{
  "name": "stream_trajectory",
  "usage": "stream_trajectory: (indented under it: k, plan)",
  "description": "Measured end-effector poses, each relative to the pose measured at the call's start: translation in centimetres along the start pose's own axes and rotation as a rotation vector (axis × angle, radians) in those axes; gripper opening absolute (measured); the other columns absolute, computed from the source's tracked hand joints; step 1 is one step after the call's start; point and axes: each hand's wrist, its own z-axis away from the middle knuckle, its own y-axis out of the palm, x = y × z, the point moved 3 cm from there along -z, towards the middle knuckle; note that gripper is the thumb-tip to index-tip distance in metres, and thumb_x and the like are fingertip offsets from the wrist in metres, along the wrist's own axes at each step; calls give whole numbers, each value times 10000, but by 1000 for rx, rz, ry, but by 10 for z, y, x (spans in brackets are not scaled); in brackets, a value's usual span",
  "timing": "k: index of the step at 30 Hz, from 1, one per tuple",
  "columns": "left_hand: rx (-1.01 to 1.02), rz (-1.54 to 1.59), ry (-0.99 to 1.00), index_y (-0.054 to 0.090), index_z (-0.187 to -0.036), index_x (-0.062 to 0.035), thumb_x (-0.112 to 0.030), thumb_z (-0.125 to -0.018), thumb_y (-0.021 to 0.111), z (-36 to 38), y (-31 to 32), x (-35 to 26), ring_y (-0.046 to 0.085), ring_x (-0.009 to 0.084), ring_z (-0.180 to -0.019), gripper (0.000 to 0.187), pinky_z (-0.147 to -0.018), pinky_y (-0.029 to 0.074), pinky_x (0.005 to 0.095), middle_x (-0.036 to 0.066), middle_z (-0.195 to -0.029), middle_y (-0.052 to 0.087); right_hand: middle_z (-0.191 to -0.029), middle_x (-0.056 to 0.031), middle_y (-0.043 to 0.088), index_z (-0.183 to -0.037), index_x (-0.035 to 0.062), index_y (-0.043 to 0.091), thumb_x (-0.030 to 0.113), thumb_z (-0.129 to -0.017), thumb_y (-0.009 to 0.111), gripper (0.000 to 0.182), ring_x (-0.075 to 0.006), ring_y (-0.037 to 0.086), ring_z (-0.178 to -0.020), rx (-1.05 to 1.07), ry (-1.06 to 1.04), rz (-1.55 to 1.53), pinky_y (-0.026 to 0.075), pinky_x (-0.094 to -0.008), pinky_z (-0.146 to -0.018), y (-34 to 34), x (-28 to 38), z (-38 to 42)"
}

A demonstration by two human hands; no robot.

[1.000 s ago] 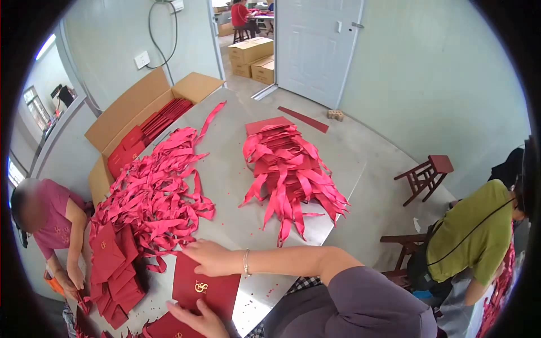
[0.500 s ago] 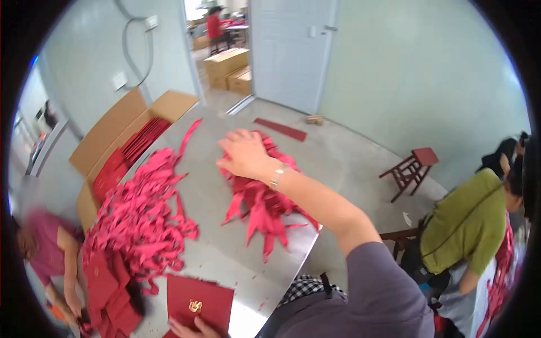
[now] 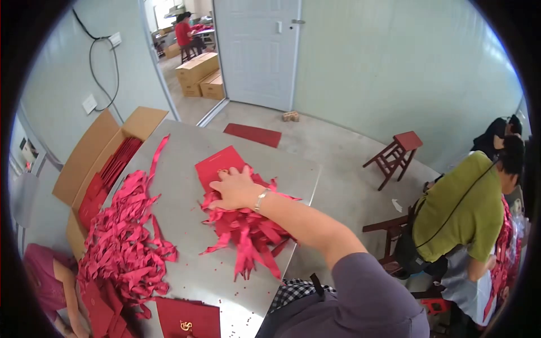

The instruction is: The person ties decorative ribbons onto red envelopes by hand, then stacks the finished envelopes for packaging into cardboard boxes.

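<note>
My right hand (image 3: 236, 188) lies palm down with fingers spread on a red folder-like piece (image 3: 217, 159) with a gold mark. Beneath it is a pile of red ribbon-tailed pieces (image 3: 248, 239). Near the table's front edge lies another dark red folder-like piece (image 3: 189, 312) with a gold emblem. Only what looks like a sliver of my left hand shows at the bottom edge by that piece; its fingers are hidden. Left of my right hand is a large heap of crumpled red ribbons (image 3: 129, 231), with dark red pieces (image 3: 101, 307) at its near end.
An open cardboard box (image 3: 84, 155) holding red pieces stands at the table's left. A person in a pink top (image 3: 45, 276) is at lower left, one in a green top (image 3: 459, 208) at right. A wooden stool (image 3: 397, 155) stands on the floor near the grey table's (image 3: 186, 208) right side.
The view has shifted. The red piece under my right hand now shows beyond my fingers, lying over the ribbons. My left hand has nearly dropped out of the bottom of view.
</note>
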Motion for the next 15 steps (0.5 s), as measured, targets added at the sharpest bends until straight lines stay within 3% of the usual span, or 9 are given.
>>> stream_trajectory:
  k: [5, 7, 8, 11, 13, 15]
  plan:
    - [23, 49, 22, 355, -1427, 60, -431, -931, 582, -5, 6, -2, 332, 466, -1341, 734, -1120, 279, 493, 326, -1453, 328, -1455, -181, 415, -1365, 192, 512, 664, -818, 542, 722, -386, 361, -1340, -22, -13, 10, 235, -673, -1025, 3, 0, 26]
    - [-110, 15, 126, 517, -1295, 40, -257, -902, 648, -5, 6, -8, 460, 416, -1244, 510, -1058, 372, 455, 275, -1333, 490, -1405, -163, 473, -1310, 183, 567, 673, -810, 539, 701, -391, 420, -1277, -95, -31, -45, 253, -674, -1018, 1, -3, 22]
    - [-25, 25, 115, 344, -1435, 32, -61, -899, 584, -6, 26, 44, 325, 398, -1370, 595, -1136, 263, 444, 267, -1481, 323, -1357, -164, 519, -1313, 167, 566, 679, -813, 529, 717, -383, 454, -1254, -129, -40, -29, 269, -653, -1020, -4, -3, 23]
    - [-43, 68, 110, 356, -1426, 37, -104, -918, 582, -5, 26, 43, 335, 397, -1366, 574, -1128, 273, 449, 269, -1476, 331, -1230, -169, 604, -1248, 125, 603, 659, -831, 506, 685, -363, 522, -1190, -83, -35, -135, 319, -622, -987, -26, -7, 16]
    - [-69, 48, 114, 358, -1426, 34, -120, -930, 575, -2, 24, 48, 336, 395, -1366, 562, -1125, 276, 452, 270, -1478, 326, -1215, -169, 609, -1212, 116, 619, 655, -842, 490, 666, -351, 528, -1186, -172, -47, -135, 328, -612, -977, -35, -11, 2]
    - [-115, 7, 171, 360, -1423, 39, -183, -958, 556, 1, 12, 20, 334, 404, -1367, 551, -1113, 287, 467, 271, -1487, 305, -1267, -148, 596, -1280, 139, 592, 644, -854, 480, 670, -335, 510, -1223, -60, 19, -135, 322, -580, -1001, -42, -15, -22]
